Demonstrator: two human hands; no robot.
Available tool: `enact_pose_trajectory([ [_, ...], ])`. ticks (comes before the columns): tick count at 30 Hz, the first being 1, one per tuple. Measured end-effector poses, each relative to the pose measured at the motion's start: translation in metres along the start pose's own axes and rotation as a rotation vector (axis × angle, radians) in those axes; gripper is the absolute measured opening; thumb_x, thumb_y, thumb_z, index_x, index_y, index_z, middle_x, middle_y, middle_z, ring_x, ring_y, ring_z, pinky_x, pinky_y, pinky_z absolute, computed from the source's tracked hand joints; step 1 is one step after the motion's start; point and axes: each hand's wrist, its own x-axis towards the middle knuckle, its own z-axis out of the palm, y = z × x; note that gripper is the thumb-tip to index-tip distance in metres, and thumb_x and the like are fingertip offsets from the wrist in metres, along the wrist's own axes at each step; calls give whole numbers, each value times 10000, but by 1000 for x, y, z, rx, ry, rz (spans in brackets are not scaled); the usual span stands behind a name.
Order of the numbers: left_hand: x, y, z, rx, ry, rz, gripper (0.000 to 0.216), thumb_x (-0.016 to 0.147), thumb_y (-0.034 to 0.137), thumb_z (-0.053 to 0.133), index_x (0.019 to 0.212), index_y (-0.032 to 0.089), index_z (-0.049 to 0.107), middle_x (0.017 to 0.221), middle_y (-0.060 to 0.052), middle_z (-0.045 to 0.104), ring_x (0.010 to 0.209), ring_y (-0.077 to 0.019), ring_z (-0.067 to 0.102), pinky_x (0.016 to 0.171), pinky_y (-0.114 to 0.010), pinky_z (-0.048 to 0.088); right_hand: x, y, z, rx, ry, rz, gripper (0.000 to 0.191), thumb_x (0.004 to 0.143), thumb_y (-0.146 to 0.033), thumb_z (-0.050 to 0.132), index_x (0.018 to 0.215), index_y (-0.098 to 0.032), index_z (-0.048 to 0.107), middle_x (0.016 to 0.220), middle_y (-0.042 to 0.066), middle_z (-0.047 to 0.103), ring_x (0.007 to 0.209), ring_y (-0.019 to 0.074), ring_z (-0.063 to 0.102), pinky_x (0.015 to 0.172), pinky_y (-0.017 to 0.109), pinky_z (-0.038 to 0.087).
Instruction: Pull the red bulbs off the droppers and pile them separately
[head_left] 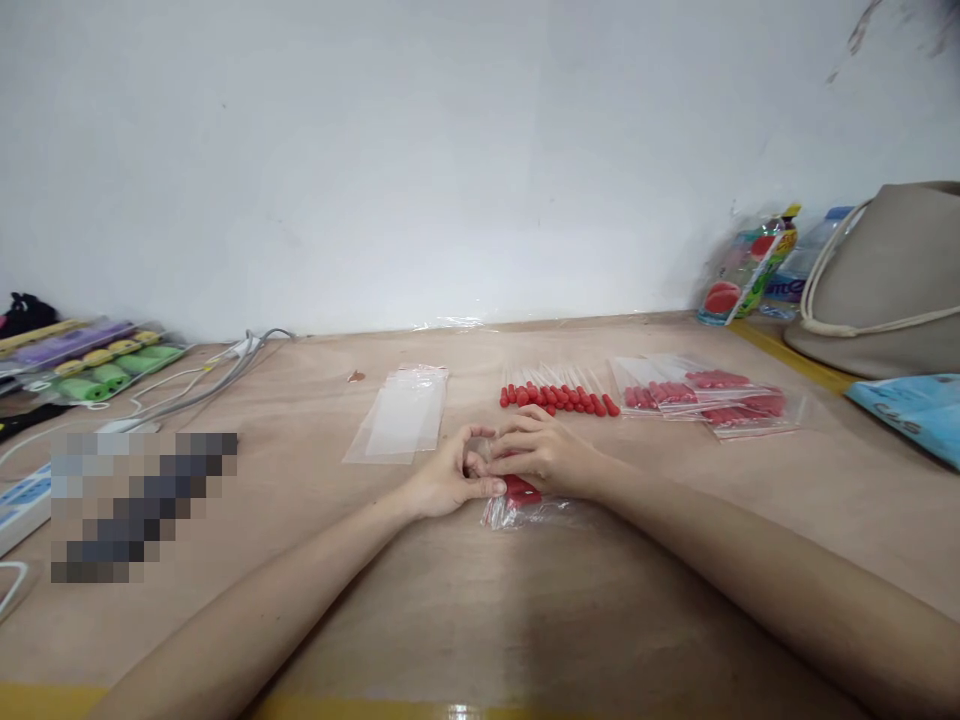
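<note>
At the middle of the table my left hand and my right hand meet over a crinkled clear plastic bag with something red in it. My left fingers curl round, the thumb lying against the bag's red part. The fingers of my right hand are bent and pressed together, covering much of the bag; what lies between the fingertips is partly hidden. Just beyond my hands is a row of red-tipped thin sticks, tips towards me. To the left lies a stack of flat clear bags.
Filled clear bags with red pieces overlap at the right. Farther right are bottles, a grey-beige bag and a blue packet. On the left are a power strip, cables, a pixelated dark object and colourful packs.
</note>
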Motion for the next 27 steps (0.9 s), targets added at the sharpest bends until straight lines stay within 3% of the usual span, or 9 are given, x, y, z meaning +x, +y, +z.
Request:
enact_pose_trajectory([
  [11,-2,2,-1,-67,-8,-43,741,540,275,789,1141,175,367,571,79,571,538,-82,528,584,-212,374,-3,-6,-2,-16,14,-82,163,863,-209,460,845,-227,621,884,3,654,932,131,508,825,320,314],
  [16,1,5,-7,-123,-84,-50,691,586,306,762,1160,157,407,547,77,558,506,-64,488,539,-191,336,-2,-7,-5,-53,71,-107,194,872,-165,408,820,-207,590,862,-3,637,913,123,499,835,306,320],
  [20,2,9,-11,-170,-112,-98,769,592,343,753,1228,135,374,570,57,568,507,-68,483,525,-193,344,-1,-9,-12,-114,30,-138,193,886,-181,386,837,-201,572,837,-5,617,812,117,490,815,297,338],
  [27,0,12,-2,-144,-8,-62,709,626,334,724,1221,180,370,626,55,536,554,-74,480,554,-206,392,3,-9,-10,-160,-84,-70,224,893,-144,348,850,-176,566,816,11,608,828,127,492,839,317,338],
])
